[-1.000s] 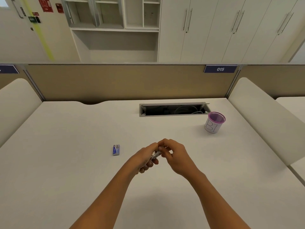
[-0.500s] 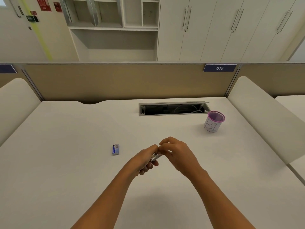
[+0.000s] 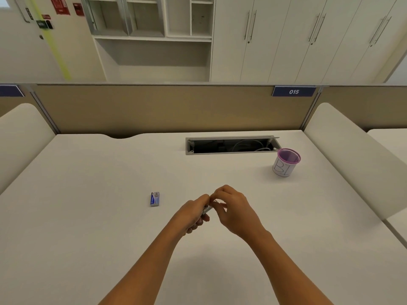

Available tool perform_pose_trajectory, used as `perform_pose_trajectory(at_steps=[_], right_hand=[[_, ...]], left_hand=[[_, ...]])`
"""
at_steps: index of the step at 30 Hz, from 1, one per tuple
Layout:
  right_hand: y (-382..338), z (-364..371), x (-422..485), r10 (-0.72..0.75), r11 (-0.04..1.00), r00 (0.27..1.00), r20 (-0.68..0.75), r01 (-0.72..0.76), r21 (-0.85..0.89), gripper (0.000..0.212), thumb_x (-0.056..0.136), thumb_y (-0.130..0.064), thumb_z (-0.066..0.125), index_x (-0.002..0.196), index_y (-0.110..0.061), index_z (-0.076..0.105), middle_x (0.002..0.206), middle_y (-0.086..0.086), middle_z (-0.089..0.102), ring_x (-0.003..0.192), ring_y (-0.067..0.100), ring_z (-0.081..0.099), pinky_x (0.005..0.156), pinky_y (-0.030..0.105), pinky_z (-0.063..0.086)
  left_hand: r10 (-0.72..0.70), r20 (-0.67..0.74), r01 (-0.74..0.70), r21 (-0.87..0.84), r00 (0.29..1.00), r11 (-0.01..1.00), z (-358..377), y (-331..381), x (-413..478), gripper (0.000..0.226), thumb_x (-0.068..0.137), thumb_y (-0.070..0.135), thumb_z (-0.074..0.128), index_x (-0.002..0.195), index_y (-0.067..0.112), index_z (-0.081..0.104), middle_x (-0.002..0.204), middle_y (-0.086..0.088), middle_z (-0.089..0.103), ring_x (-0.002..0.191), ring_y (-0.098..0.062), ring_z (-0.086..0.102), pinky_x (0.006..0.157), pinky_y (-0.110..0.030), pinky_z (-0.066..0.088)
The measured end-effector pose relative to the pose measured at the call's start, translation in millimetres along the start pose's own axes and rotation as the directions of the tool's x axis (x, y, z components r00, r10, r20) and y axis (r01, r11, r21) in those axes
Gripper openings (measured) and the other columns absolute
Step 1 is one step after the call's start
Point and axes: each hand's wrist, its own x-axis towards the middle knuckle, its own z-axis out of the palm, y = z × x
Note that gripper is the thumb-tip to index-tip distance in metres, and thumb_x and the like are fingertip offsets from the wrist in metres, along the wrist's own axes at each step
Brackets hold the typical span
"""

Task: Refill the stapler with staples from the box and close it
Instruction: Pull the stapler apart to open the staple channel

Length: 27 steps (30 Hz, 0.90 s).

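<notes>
The left hand [image 3: 191, 214] grips the slim metal stapler [image 3: 207, 209] above the worktop [image 3: 88, 216]; the right hand [image 3: 233, 211] pinches at its front end, contents hidden. Risk: a misaligned staple strip may jam or scatter. The small blue cardboard box [image 3: 155, 199] lies at 9 o'clock, apart.

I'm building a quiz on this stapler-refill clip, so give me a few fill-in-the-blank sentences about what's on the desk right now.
1. The small staple box lies on the desk to the ____ of the hands.
2. The mesh cup has a ____ rim.
3. The left hand and right hand meet around the ____.
4. The divider's blue sign reads ____.

Missing words: left; purple; stapler; 015
</notes>
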Motion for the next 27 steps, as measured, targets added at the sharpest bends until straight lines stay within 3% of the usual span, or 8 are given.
perform_pose_trajectory(at_steps=[10,18,23,27], right_hand=[[3.0,4.2,-1.0,0.128,0.984,0.991,-0.037,-0.123,0.13,0.01,0.085,-0.009,0.07,0.093,-0.009,0.075,0.093,-0.003,0.063,0.083,0.012,0.064,0.079,0.013,0.056],[7.9,-0.3,2.3,0.231,0.947,0.967,-0.111,-0.197,0.252,0.009,0.079,-0.006,0.074,0.087,-0.011,0.078,0.087,-0.004,0.068,0.082,0.005,0.067,0.077,0.01,0.053],[6.5,-6.6,4.9,0.281,0.915,0.95,-0.139,-0.221,0.336,0.01,0.078,-0.002,0.075,0.084,-0.009,0.078,0.087,-0.001,0.069,0.084,-0.001,0.066,0.074,0.006,0.051],[1.8,-11.6,6.1,0.241,0.928,0.953,-0.183,-0.171,0.332,0.01,0.079,-0.002,0.074,0.087,-0.007,0.078,0.088,-0.002,0.068,0.086,-0.003,0.065,0.075,0.005,0.05]], left_hand=[[0.084,0.079,-0.081,-0.052,0.993,0.995,-1.2,-2.2,-1.8,0.054,0.085,0.046,0.032,0.083,0.006,0.067,0.056,0.001,0.047,0.042,-0.008,0.035,0.043,-0.019,0.03],[0.15,0.157,-0.129,-0.137,0.976,0.982,-3.2,-0.6,-7.2,0.031,0.083,0.034,0.032,0.086,0.011,0.051,0.07,-0.005,0.058,0.049,-0.009,0.038,0.047,-0.02,0.035],[0.184,0.138,-0.158,-0.183,0.973,0.97,-2.1,0.2,-8.7,0.044,0.084,0.027,0.03,0.114,0.007,0.054,0.084,-0.011,0.065,0.057,-0.012,0.043,0.05,-0.022,0.039],[0.24,0.151,-0.195,-0.267,0.959,0.944,-3.2,1.4,-12.9,0.043,0.086,0.028,0.029,0.111,0.007,0.057,0.084,-0.011,0.066,0.056,-0.011,0.043,0.049,-0.021,0.039]])
